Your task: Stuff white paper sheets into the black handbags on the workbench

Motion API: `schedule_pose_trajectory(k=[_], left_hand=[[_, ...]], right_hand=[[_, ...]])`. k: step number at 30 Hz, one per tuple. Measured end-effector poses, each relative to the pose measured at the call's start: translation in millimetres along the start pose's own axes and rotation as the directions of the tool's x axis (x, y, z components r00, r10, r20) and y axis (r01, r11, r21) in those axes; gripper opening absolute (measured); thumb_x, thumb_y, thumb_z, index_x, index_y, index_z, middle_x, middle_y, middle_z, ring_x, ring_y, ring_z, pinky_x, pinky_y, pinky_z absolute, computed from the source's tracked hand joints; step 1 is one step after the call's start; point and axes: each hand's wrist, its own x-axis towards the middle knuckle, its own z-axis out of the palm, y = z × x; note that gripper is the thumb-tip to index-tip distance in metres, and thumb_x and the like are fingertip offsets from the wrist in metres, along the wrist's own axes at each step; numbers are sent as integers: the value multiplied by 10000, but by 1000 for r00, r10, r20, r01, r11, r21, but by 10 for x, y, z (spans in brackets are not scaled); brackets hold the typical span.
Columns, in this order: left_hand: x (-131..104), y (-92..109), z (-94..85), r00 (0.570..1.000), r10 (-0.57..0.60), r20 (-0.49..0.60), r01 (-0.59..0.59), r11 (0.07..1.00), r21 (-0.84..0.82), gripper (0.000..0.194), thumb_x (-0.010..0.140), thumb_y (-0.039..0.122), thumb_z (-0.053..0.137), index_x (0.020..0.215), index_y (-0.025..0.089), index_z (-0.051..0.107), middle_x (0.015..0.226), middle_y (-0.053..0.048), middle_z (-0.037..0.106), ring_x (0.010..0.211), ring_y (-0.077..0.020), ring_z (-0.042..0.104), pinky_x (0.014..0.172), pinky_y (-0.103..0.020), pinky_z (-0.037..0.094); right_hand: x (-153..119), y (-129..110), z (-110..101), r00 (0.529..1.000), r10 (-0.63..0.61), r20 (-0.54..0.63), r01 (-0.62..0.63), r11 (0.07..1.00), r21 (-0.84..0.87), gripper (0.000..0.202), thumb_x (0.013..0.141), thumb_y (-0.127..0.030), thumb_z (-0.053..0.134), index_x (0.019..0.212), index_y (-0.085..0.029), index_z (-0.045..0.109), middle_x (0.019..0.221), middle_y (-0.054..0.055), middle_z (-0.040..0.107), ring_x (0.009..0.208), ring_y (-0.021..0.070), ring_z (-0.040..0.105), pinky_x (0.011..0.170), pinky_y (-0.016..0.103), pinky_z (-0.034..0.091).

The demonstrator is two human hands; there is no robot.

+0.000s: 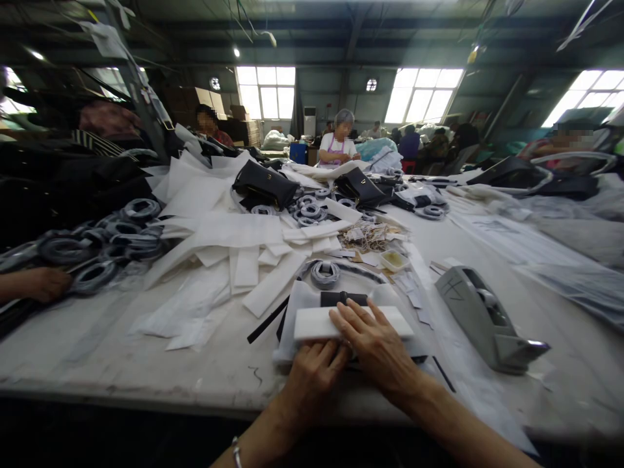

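Resting far left: another person's hand [43, 285], just beside wrapped coils [92, 276]. Loose white sheets [229, 229] are lying next. Near table center, the white padding strip [312, 323] is sitting over translucent wrap [303, 294]. Left hand [316, 370] is curling its fingers in at the strip's near edge; can't tell if it's gripping. Right hand [373, 338] is slanting in from the right, lying palm-down, fingers extended across the strip, not closing on it. Looks like positioning/smoothing; next move is likely calling for light, even pressure. Tape dispenser [458, 305] is standing right.
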Motion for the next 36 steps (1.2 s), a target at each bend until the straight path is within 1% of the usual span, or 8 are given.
schedule_pose_trajectory(k=[6,10,14,18,21,26,30,36], left_hand=[[28,25,-5,991,26,-132,-28,1000,-11,327,1049,169,330,1191,142,624,1037,-99,696,933,-216,660,841,-380,549],[5,32,-8,989,5,-145,-11,999,-42,272,1038,157,367,1098,131,631,918,-82,683,833,-206,652,775,-364,555],[-48,26,-43,991,-22,-134,7,994,-108,287,1052,211,350,1136,107,604,1003,-120,672,940,-205,646,858,-345,551],[-56,12,-76,985,25,-170,-22,1000,18,297,1032,167,366,1194,164,615,1125,-100,672,1097,-220,617,1012,-384,472],[-14,-6,-58,994,95,-49,-84,979,184,417,1014,148,369,1417,162,475,1396,-102,572,1355,-249,464,1166,-462,320],[21,-35,-6,995,-16,96,-3,981,197,468,975,88,353,1438,81,423,1384,-135,589,1305,-180,530,1130,-340,385],[71,19,-60,987,-17,160,-7,988,152,494,942,66,419,1431,130,445,1337,-133,618,1205,-228,605,1052,-368,459],[181,112,-13,959,0,283,-59,978,201,448,924,85,457,1371,79,486,1287,-181,629,1203,-268,598,1018,-413,480]], right_hand=[[4,-66,-21,966,100,238,-124,989,85,550,919,-52,414,1455,-151,485,1477,158,504,1354,343,490,1087,613,403],[-65,-45,-143,936,99,338,-165,971,172,515,1005,-291,421,1493,-128,432,1528,181,423,1417,359,397,1123,629,344],[-126,-32,-133,923,52,382,-150,961,233,844,885,-520,631,1548,-107,313,1577,216,307,1465,383,286,1158,622,292],[-189,-74,137,958,71,279,-93,993,67,646,894,-201,584,1508,-120,402,1547,205,382,1424,388,372,1111,634,367],[-244,-103,342,993,57,103,-49,996,-78,588,880,-21,426,1459,-111,472,1512,179,451,1381,347,453,1085,576,435],[-313,1,292,1000,-3,13,5,989,-146,590,793,-61,533,1381,-12,522,1422,245,540,1314,356,527,1061,528,472],[-425,130,175,999,-18,33,22,991,-135,619,794,-30,511,1412,-69,495,1432,191,552,1309,339,534,1074,571,439],[-532,124,288,999,-5,-37,0,992,-128,564,852,21,423,1389,-116,523,1418,148,575,1292,293,557,1071,542,445]])
